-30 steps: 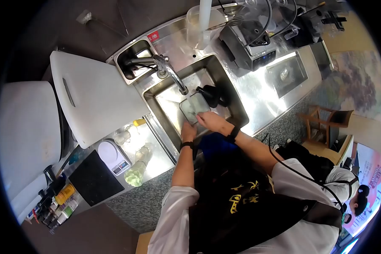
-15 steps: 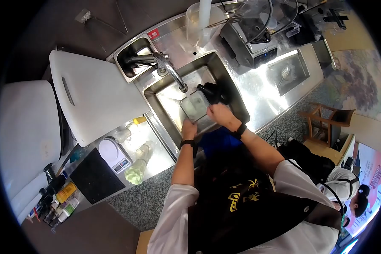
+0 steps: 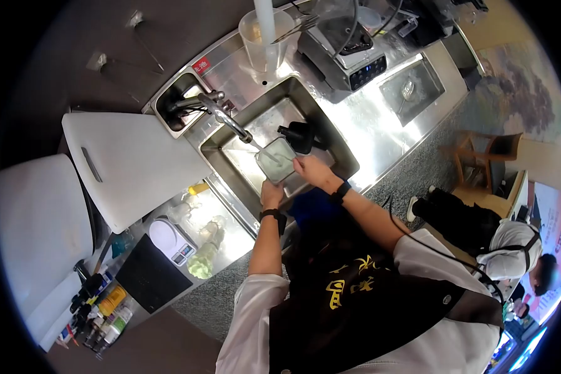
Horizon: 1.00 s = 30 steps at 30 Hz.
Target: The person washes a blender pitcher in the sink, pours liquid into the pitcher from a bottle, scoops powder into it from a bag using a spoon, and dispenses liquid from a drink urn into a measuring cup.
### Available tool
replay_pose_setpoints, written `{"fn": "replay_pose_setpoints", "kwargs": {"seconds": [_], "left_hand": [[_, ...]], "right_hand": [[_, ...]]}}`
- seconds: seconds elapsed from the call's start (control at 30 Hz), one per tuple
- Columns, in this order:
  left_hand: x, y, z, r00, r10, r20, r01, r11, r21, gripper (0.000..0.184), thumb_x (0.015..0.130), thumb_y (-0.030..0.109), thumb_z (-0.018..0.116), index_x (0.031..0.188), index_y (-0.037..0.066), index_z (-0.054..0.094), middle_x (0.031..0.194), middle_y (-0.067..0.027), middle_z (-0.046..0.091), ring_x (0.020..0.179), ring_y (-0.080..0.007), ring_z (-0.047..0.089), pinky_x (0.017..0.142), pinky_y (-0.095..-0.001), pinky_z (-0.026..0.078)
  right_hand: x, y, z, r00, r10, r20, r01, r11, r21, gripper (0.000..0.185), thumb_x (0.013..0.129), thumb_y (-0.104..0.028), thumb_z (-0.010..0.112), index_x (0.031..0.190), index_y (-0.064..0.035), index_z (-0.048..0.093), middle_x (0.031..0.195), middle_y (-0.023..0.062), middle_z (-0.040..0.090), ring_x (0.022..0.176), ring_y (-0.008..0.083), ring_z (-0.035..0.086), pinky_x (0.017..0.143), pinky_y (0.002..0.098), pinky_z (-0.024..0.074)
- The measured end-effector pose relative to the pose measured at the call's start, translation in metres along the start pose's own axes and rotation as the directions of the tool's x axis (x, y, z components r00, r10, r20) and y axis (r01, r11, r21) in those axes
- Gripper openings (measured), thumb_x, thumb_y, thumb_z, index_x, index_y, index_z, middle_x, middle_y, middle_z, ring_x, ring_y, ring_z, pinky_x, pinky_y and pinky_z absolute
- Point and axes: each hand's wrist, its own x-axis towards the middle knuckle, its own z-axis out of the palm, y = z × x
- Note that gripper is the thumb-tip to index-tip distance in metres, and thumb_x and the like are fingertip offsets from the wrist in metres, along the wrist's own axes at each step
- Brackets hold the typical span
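Both my hands hold a clear square container (image 3: 273,167) over the sink (image 3: 235,182), under the faucet (image 3: 225,118). A thin stream of water runs from the spout into it. My left hand (image 3: 272,194) is closed on the near left corner. My right hand (image 3: 313,171) grips the right side, its fingers bent round the rim. Beyond the container, a black plastic item (image 3: 301,136) lies in the sink; its kind is unclear.
A white cutting board (image 3: 131,162) stands left of the sink. On the near left counter are a white scale (image 3: 168,240) and a black mat (image 3: 153,274). A clear pitcher (image 3: 258,43) and a machine with a lit panel (image 3: 349,62) stand behind. Another person (image 3: 511,249) is at right.
The container is tilted differently and the water stream now shows more plainly. Both hands stay on it. The whole view has shifted, and the person at right shows more fully.
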Motion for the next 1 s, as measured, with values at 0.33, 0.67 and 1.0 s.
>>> {"fn": "replay_pose_setpoints", "kwargs": {"seconds": [0.33, 0.67, 1.0], "left_hand": [[-0.037, 0.015, -0.026, 0.989, 0.061, -0.136, -0.072, 0.994, -0.077, 0.05, 0.089, 0.052, 0.074, 0.097, 0.003, 0.076, 0.092, -0.0225, 0.076, 0.092, -0.0435, 0.073, 0.082, -0.051, 0.056], [-0.046, 0.092, -0.067, 0.975, 0.105, -0.196, -0.077, 0.986, 0.148, 0.054, 0.088, 0.056, 0.074, 0.096, 0.003, 0.079, 0.093, -0.0226, 0.076, 0.092, -0.0451, 0.072, 0.084, -0.0519, 0.056], [0.023, 0.095, -0.071, 0.988, 0.077, -0.132, -0.045, 0.973, 0.227, 0.067, 0.086, 0.062, 0.073, 0.082, -0.005, 0.077, 0.083, -0.0281, 0.073, 0.086, -0.0467, 0.072, 0.081, -0.0508, 0.057]], "right_hand": [[-0.047, 0.005, -0.106, 0.998, 0.031, 0.052, -0.047, 0.939, 0.339, 0.045, 0.105, -0.032, 0.051, 0.082, 0.0012, 0.07, 0.072, 0.0147, 0.069, 0.069, 0.0279, 0.069, 0.07, 0.04, 0.0528], [-0.113, 0.027, -0.136, 0.963, 0.269, -0.014, -0.221, 0.817, 0.532, 0.049, 0.11, -0.034, 0.046, 0.078, -0.0007, 0.063, 0.066, 0.0034, 0.055, 0.066, 0.0141, 0.052, 0.066, 0.0314, 0.0441], [-0.133, 0.041, -0.131, 0.945, 0.253, -0.206, -0.103, 0.831, 0.547, 0.05, 0.111, -0.034, 0.045, 0.077, -0.0004, 0.06, 0.067, 0.0055, 0.052, 0.067, 0.0153, 0.049, 0.066, 0.0326, 0.0428]]}}
